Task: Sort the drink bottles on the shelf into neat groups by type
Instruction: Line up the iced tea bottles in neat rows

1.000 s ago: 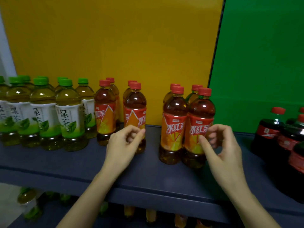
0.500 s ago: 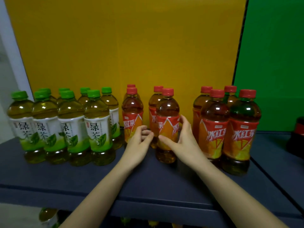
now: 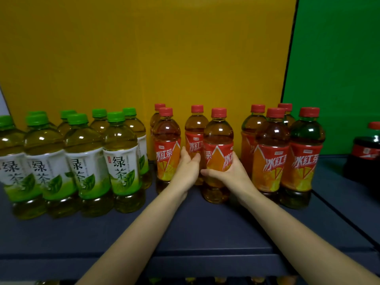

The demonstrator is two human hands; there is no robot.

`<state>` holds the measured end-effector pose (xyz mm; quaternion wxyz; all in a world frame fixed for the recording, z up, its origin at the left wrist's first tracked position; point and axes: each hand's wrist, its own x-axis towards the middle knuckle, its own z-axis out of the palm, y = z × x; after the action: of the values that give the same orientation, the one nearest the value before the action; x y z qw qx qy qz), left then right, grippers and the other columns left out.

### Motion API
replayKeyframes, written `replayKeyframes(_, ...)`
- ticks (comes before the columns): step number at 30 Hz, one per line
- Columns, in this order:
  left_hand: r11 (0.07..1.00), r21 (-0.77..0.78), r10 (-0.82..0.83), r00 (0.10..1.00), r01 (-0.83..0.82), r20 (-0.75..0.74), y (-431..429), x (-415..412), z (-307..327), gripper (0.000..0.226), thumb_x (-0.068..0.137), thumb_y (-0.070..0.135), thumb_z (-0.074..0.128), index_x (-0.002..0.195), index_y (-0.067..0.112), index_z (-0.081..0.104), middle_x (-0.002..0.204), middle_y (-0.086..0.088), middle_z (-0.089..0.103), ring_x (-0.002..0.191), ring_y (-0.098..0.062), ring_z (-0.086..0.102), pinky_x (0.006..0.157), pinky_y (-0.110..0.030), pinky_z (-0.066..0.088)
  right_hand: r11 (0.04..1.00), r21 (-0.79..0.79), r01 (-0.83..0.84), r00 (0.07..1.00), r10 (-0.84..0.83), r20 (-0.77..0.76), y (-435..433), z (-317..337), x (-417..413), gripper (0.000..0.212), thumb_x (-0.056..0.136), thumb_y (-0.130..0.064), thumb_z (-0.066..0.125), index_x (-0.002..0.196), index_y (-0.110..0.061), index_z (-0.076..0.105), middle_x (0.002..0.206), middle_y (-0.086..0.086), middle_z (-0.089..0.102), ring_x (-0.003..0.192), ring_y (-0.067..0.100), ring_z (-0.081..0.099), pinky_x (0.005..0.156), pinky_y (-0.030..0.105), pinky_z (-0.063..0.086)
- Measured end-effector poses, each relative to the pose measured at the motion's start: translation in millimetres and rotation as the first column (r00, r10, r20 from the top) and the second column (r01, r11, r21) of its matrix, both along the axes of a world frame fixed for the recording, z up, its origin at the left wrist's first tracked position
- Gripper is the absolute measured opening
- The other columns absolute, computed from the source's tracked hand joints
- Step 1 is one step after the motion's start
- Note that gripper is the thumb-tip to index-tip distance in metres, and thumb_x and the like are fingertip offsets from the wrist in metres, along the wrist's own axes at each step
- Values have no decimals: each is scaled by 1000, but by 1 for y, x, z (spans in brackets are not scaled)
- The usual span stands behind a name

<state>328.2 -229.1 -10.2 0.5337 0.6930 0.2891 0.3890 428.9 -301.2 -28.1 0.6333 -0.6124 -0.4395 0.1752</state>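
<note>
Dark shelf, both hands in middle.
- Right hand wrapped round label of front red-tea bottle, base on shelf.
- Left hand on rear red-tea bottle, thumb across its label, fingers tucked between it and left red-tea pair.
- Right red-tea cluster: four bottles, packed tight.
- Green tea bottles in two rows on left.
- Dark cola bottle at right edge, well apart.
- Yellow panel behind, green panel beside it.

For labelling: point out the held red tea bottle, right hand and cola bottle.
held red tea bottle [image 3: 218,159], head view, label front.
right hand [image 3: 231,174], head view, back of hand.
cola bottle [image 3: 366,151], head view, red label.
</note>
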Motion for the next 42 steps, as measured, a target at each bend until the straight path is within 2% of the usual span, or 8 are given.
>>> replayKeyframes(3,998,29,51,999,-51,11,5,12,-3,73,92,22,53,148,24,7,146,-4,35,134,-23,34,111,-46,32,992,10,125,992,-126,21,-3,-2,-2,76,58,-23,87,116,-27,39,110,-4,58,102,13,57,89,30,48)
replayKeyframes(6,993,50,110,994,-109,-26,9,22,-2,85,82,17,67,145,15,9,140,-7,38,131,-22,36,109,-41,34,983,47,180,983,-182,37,-7,-3,-6,75,60,-24,86,115,-29,35,107,-7,55,101,12,56,90,30,47)
replayKeyframes(12,979,19,206,977,-205,-51,18,34,2,72,74,22,75,130,11,32,127,-10,51,121,-27,49,101,-44,43,973,41,226,971,-229,73,-12,0,-8,83,63,-30,83,129,-20,33,116,-4,53,108,13,52,93,31,45)
replayKeyframes(26,968,168,178,982,-187,69,0,17,-20,63,82,27,69,129,13,29,131,-4,47,123,-19,45,104,-34,38,965,105,240,971,-241,-9,3,0,-1,80,69,-37,78,133,-19,34,128,-1,53,118,15,52,103,35,42)
replayKeyframes(31,987,118,103,994,-105,20,2,9,-28,65,79,24,72,128,17,31,133,-3,48,124,-19,45,107,-42,39,967,92,239,971,-240,-9,4,1,2,79,71,-36,77,133,-16,33,130,2,52,120,16,50,101,30,40)
replayKeyframes(35,987,150,61,997,-53,-46,3,-2,-38,60,85,24,66,134,16,32,138,-1,45,128,-17,42,109,-41,36,978,42,205,979,-205,-8,0,-9,3,78,77,-32,73,138,-14,28,134,4,50,124,19,48,106,38,38)
replayKeyframes(38,973,220,89,994,-73,-63,1,-5,-41,52,88,23,62,132,15,36,136,0,47,126,-16,43,107,-34,36,979,-23,205,978,-204,41,-3,-22,1,77,83,-21,67,143,-11,19,141,8,40,131,24,39,111,43,32)
replayKeyframes(42,960,261,132,988,-106,-84,0,-4,-41,53,89,21,60,133,11,33,135,-4,46,127,-19,43,106,-34,36,958,-64,279,947,-263,185,-1,-28,0,76,87,-21,62,145,-6,16,145,13,34,135,27,32,112,44,29)
